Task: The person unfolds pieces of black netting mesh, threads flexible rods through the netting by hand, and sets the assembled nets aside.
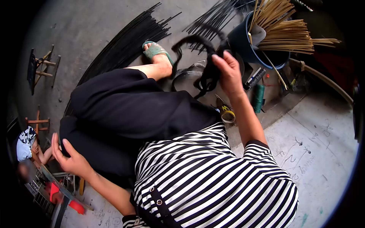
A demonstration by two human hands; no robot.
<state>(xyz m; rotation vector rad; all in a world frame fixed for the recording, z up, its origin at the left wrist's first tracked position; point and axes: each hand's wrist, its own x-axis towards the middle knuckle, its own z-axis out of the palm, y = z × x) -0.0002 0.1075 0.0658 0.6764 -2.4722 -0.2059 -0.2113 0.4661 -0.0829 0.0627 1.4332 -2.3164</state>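
My right hand (230,72) is closed on a tangled bunch of black strips (207,78), which loop down toward the floor beside my sandalled foot (156,51). The strips are dark and partly blurred, so their material is hard to make out. On the other side, my left hand (74,161) is held out past my knee with its fingers apart and nothing in it. Near my right wrist lie a roll of tape (227,116), a spool of green thread (258,98) and a dark cylindrical object (254,78).
A blue bucket (241,41) full of thin tan sticks (285,32) stands at upper right. Long black rods (125,45) lie fanned on the floor. Wooden stools (45,67) are at far left, where another person (24,146) sits near red items (55,192).
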